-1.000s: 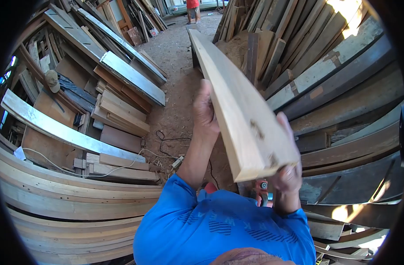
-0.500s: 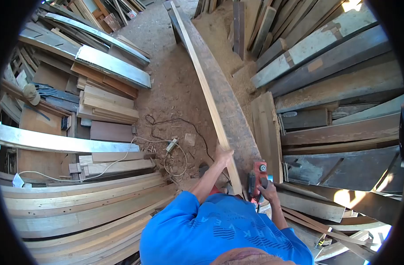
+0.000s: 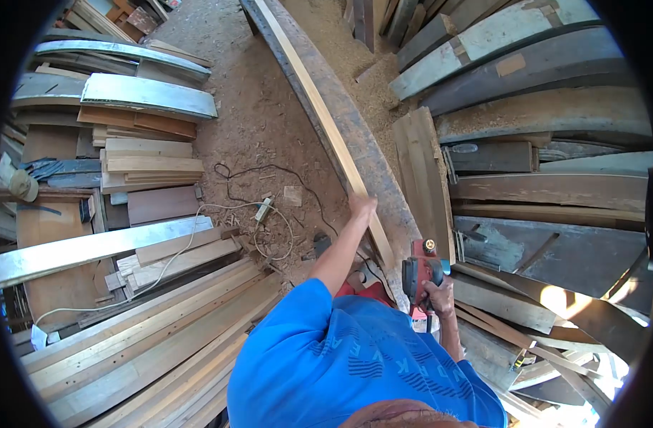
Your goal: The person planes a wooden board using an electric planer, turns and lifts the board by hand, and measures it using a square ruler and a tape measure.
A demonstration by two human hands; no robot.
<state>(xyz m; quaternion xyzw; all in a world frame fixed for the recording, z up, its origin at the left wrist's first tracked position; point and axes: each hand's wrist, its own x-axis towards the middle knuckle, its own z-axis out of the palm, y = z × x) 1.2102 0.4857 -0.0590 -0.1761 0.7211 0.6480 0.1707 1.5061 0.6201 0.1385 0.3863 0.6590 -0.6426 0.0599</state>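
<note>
A long, pale wooden strip [image 3: 319, 107] lies lengthwise along a worn, dark bench [image 3: 355, 125]. My left hand [image 3: 363, 207] is closed around the strip close to its near end. In my right hand [image 3: 440, 294] is a red and black electric hand planer [image 3: 416, 269], gripped by its handle. The planer is just right of the strip's near end and apart from it, by the bench's near corner. Whether its base touches the bench is hidden.
Stacked boards [image 3: 155, 160] line the left side, and long planks [image 3: 540, 135] lean on the right. A dark cord [image 3: 291, 169] and a white extension socket [image 3: 263, 209] lie on the shaving-strewn floor [image 3: 255, 128]. A wide board [image 3: 420, 164] stands beside the bench.
The view has shifted. My left hand and the strip's near end are farther from my body. The planer has moved slightly away from the strip, still in my right hand.
</note>
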